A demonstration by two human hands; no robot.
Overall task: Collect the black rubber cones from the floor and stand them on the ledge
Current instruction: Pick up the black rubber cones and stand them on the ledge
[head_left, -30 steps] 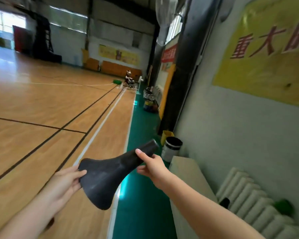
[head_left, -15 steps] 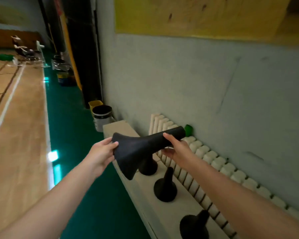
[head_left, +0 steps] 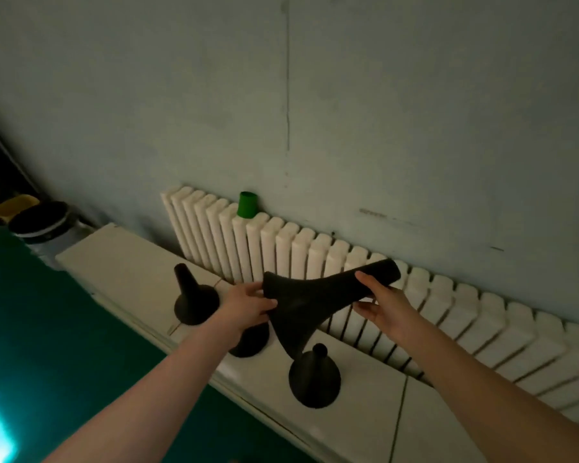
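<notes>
Pale ledge (head_left: 124, 262) under radiator (head_left: 281, 248), three standing cones (head_left: 193, 295) on it. Held cone (head_left: 301, 302) lies sideways just above them — left hand (head_left: 248, 305) grips flared base, right hand (head_left: 385, 302) grips neck. Risk: base swings down, topples front cone (head_left: 315, 375) — gap between neighbours looks tight.

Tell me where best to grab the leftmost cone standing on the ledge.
Pinch the leftmost cone by its narrow neck, coming from above: it stands upright on the ledge, tip up and free, while its flared base sits flat and looks too wide.
</notes>
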